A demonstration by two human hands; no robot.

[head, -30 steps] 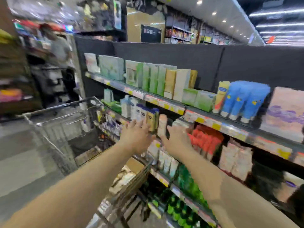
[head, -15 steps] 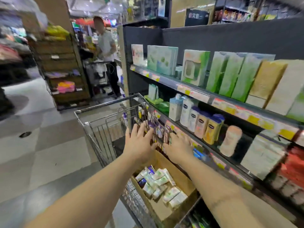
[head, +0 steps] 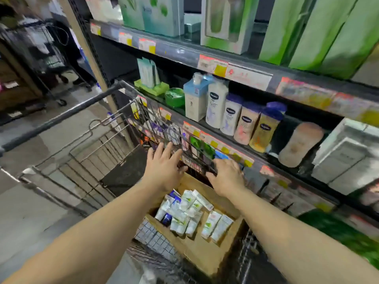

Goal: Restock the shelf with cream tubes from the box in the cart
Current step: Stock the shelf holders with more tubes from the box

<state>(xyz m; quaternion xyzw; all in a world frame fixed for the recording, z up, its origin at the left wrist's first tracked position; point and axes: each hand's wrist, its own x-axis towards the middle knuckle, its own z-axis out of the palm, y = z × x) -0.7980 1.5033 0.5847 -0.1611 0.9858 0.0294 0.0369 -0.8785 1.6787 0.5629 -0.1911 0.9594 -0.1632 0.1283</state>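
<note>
Both your hands are out over the cart (head: 61, 117), above the cardboard box (head: 207, 251) that sits in the cart's near right corner, against the shelf side. Left hand (head: 164, 171): fingers straight and spread, palm down, holding nothing, fingertips at the cart's wire rim on the shelf side. Right hand (head: 227, 177): palm down, fingers extended toward the shelf edge (head: 229, 148), also holding nothing as far as the blur lets you see; its fingertips reach the price-tag strip, contact unclear. The cream tubes (head: 188, 210) lie loose in a heap inside the box, mostly white with green print, a couple with dark blue; they sit below and behind both palms, toward your wrists, not touching either hand. Two tubes lie apart from the heap near the box's right wall. The box is open-topped and its far wall sits just under your hands. On the shelf beyond: a row of lotion bottles (head: 235, 115) standing upright, a blue-white carton (head: 193, 99) at their left end, a green round tub (head: 175, 97) left of that, and a beige bottle (head: 299, 144) tilted at the right. Upper shelf carries green and white boxes (head: 307, 31). A second cart (head: 41, 50) stands well apart at the far left, blurred.
</note>
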